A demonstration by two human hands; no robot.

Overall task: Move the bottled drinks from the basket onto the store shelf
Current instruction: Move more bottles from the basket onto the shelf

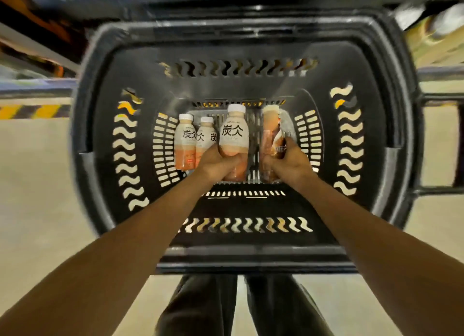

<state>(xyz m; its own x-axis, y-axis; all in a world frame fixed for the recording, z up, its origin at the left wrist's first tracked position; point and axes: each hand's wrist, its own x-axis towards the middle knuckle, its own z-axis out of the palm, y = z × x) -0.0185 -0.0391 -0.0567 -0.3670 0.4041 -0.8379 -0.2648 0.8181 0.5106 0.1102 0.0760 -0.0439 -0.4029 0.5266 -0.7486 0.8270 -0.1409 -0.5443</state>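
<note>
A black plastic basket (105, 135) with slotted walls stands below me. Inside it my left hand (217, 161) grips the lower part of a white-capped bottle (234, 132) with a white label and orange-brown drink, raised a little above the others. My right hand (288, 160) is closed on another bottle (270, 135), blurred and turned sideways. Two more matching bottles (185, 142) (204, 140) lie side by side on the basket floor to the left.
Blurred store shelving (32, 59) runs along the top left, and more blurred goods (437, 34) sit at the top right. A black frame (442, 145) stands right of the basket. Pale floor with a yellow-black stripe (30, 111) lies left. My legs (241, 308) show below.
</note>
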